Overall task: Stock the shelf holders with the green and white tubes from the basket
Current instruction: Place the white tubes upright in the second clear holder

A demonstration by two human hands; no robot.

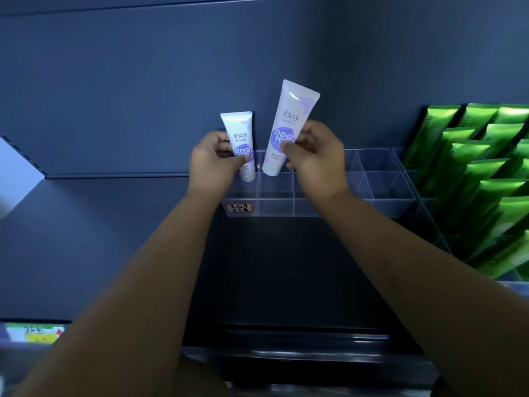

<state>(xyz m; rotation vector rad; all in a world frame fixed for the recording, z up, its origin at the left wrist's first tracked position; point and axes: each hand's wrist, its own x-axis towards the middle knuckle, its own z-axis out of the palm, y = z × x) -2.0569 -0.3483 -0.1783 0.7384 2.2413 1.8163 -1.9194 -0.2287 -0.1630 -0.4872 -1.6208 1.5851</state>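
While the green tubes [486,173] already stand packed in rows at three o'clock, the clear holder [380,181] in the middle looks almost bare, so most of the white ones seem left to do. The left hand [213,164] has its fingers curled round a small white tube [239,133]. The right hand [315,156] pinches a big white tube [289,116], and both purple-labelled tubes point cap down at the holder's ten o'clock corner.

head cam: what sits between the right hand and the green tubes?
Head view: only empty compartments of the clear holder lie between the right hand, gripping a white tube, and the green tubes.
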